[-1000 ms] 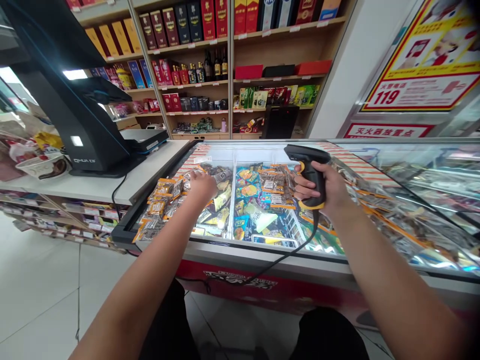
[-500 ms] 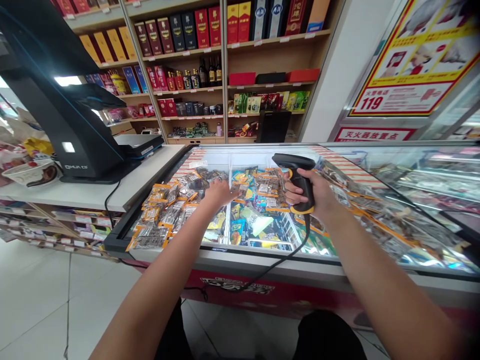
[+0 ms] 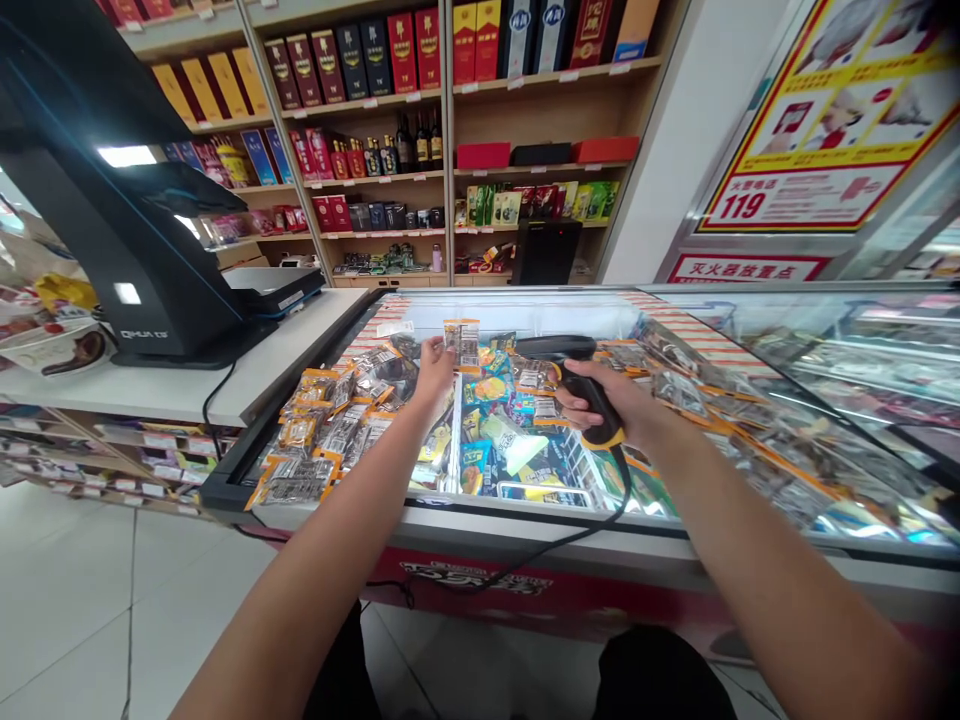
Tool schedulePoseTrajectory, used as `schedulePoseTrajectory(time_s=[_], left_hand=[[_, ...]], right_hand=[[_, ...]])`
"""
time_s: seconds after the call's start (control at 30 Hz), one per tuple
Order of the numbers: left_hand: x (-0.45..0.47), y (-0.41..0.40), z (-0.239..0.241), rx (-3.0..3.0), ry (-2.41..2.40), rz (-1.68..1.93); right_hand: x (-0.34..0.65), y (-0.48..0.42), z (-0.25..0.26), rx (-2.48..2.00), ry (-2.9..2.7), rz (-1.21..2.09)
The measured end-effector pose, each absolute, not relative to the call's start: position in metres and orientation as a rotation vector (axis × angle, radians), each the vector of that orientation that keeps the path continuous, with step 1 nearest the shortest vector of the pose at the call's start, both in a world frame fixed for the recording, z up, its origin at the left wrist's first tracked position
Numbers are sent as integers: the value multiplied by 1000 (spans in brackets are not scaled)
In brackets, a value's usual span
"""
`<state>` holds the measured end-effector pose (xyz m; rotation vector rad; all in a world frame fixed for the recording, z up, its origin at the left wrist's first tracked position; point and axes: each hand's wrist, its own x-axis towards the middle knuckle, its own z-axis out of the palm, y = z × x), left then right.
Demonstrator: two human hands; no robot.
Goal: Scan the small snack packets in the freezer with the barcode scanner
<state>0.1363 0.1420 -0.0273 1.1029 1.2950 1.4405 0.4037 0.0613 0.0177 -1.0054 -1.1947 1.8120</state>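
Orange-edged packet (image 3: 463, 345), barcode scanner (image 3: 559, 347) above chest freezer (image 3: 637, 602)

Head view: above the freezer, the left hand (image 3: 435, 371) pinches the packet and the right hand (image 3: 627, 402), apart, grips the scanner. Other packets (image 3: 295, 480) lie on the freezer's left end.

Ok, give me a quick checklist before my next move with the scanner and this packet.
1. Packet in grip: ok, left hand pinches it near its left edge.
2. Scanner in grip: ok, right hand is wrapped around it.
3. Scanner pointed toward the packet: ok, it faces that way.
4. Scanner and packet apart: ok, a gap shows between them.
5. Cable attached to the scanner: ok.
6. Barcode facing the scanner: cannot tell, print too small.
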Motion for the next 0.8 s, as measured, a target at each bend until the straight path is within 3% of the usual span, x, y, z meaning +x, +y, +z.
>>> schedulePoseTrajectory(time_s=[0.3, 0.6, 0.8], left_hand=[[148, 139, -34, 893, 1030, 1606], [144, 140, -35, 864, 1130, 1610], [144, 141, -37, 1200, 1236, 1440]], right_hand=[[395, 54, 20, -963, -1274, 1778], [392, 53, 21, -1031, -1307, 1734], [397, 56, 19, -994, -1264, 1751]])
